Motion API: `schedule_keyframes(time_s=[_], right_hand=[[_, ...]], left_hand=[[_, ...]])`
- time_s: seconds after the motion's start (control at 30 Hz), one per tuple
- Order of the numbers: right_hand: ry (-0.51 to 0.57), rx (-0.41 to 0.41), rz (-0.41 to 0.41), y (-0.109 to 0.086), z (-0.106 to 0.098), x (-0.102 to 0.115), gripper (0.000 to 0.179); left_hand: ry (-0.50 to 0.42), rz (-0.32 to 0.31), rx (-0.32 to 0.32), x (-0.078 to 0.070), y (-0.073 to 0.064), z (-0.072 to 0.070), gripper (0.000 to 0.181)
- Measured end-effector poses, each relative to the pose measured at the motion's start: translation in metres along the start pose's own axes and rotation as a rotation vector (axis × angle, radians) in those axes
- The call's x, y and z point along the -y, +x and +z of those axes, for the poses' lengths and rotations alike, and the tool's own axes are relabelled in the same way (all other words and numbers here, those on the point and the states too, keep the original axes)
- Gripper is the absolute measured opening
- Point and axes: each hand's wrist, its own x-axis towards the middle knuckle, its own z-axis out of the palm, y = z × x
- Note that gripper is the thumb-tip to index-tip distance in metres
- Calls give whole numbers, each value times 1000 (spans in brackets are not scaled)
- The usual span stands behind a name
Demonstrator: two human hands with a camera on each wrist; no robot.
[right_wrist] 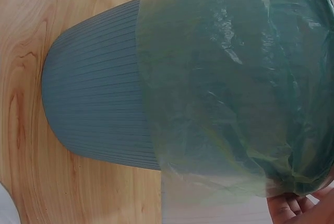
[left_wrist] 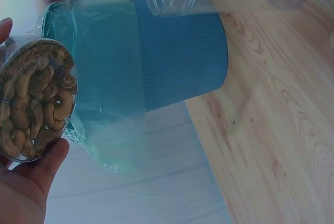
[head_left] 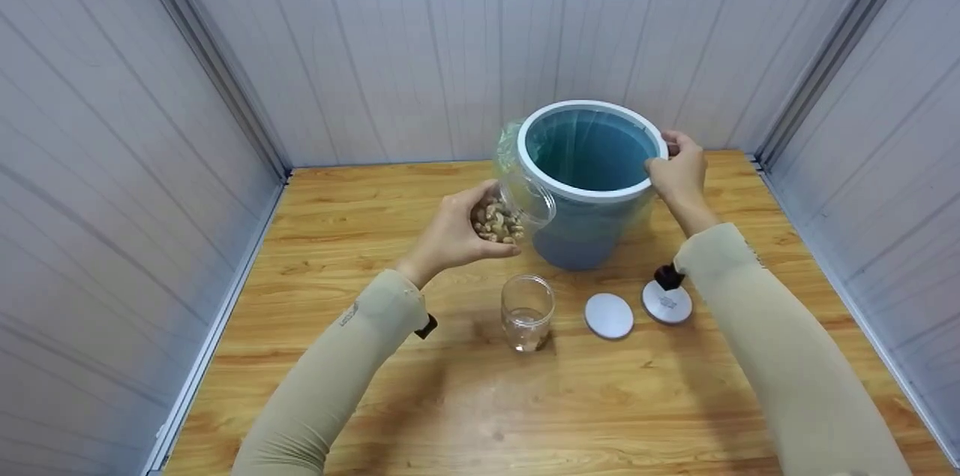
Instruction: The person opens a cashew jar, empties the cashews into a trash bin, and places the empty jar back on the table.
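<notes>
My left hand grips a clear jar with cashews in its lower part. The jar is tipped sideways, its mouth facing right at the near left rim of a blue trash bin. Through the jar's round base the nuts show close up in the left wrist view. My right hand holds the bin's white rim on the right side, thumb over the edge. A thin green bag lines the bin and hangs over its ribbed outer wall.
Nearer me on the wooden table stands a second clear jar, upright without a lid. Two round white lids lie to its right, one partly under my right wrist's camera. Pale panel walls enclose the back and both sides.
</notes>
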Motion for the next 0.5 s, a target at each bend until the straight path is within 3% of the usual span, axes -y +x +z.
schedule_keyframes(time_s=[0.5], right_hand=[[12, -1, 7, -4, 1, 2, 65]], left_hand=[[17, 21, -19, -7, 16, -10, 84]])
